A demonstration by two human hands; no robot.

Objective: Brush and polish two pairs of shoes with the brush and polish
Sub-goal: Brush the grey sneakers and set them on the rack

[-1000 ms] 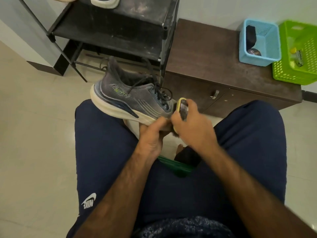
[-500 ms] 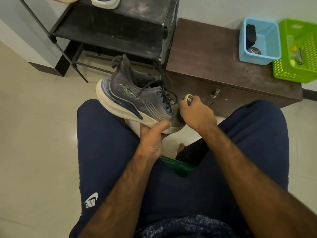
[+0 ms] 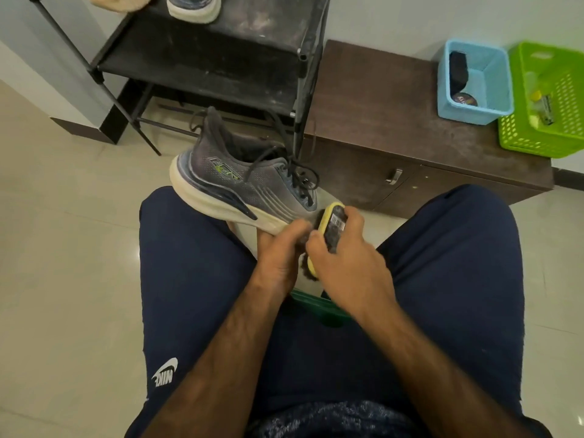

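A grey running shoe [image 3: 240,181] with a white sole and black laces is held above my knees, heel pointing up and to the left. My left hand [image 3: 279,254] grips its sole near the toe from below. My right hand [image 3: 347,263] grips a yellow-backed shoe brush [image 3: 331,229] with a barcode label, its bristles against the toe of the shoe. A round polish tin [image 3: 464,99] lies in the blue basket [image 3: 493,90] on the cabinet. Another shoe [image 3: 193,7] stands on the black rack's top shelf.
The black shoe rack [image 3: 221,58] stands straight ahead, with a low brown cabinet [image 3: 395,121] to its right. A green basket [image 3: 550,99] sits at the cabinet's right end. A green stool [image 3: 319,308] shows between my legs. Pale tiled floor lies all around.
My right hand has drawn the brush back from the far side of the toe toward me, so its yellow back shows again. The shoe has dipped a little lower.
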